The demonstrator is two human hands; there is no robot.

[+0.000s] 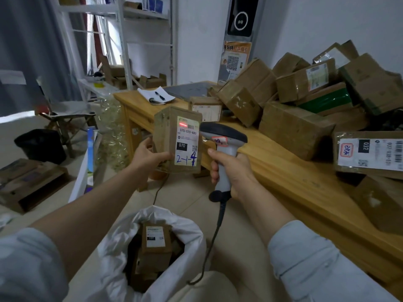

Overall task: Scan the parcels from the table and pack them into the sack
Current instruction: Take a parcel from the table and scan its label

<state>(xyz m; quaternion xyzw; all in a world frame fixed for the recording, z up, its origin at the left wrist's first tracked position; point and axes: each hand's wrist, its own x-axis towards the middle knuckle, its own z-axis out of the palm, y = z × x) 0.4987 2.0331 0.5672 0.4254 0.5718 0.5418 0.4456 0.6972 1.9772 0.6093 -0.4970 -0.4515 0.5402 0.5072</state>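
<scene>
The fingers [146, 142] of the left hand [148, 155] wrap round the left side of a brown cardboard parcel [168, 131], with the thumb laid across its lower front, grasping it upright in the air. Its white label [187, 144] faces the camera. It is printed "070-070-A80" and "070", with blue handwriting at the bottom that looks like "2-1-4". A red scan line [183, 124] glows across the top of the label, by the barcode. The right hand [231, 171] has its fingers clenched round the pale handle of a scanner [222, 138]. The scanner's dark head points at the label from just beside the parcel's right edge. A dark cable [214, 236] hangs from the base of the handle.

Parcel and scanner are both held off the long front edge of the wooden table [283, 177], toward its left end. Below the hands a white sack [192, 227] stands on the floor with its mouth open. Labelled cardboard boxes [156, 238] lie inside it.

A pile of parcels [294, 127] covers the back and right part of the table. One flat parcel near the front edge, at the right, shows a label reading "032" [370, 153]. Near the far left corner lies an open notebook [152, 94] with a pen [159, 95] on it.
</scene>
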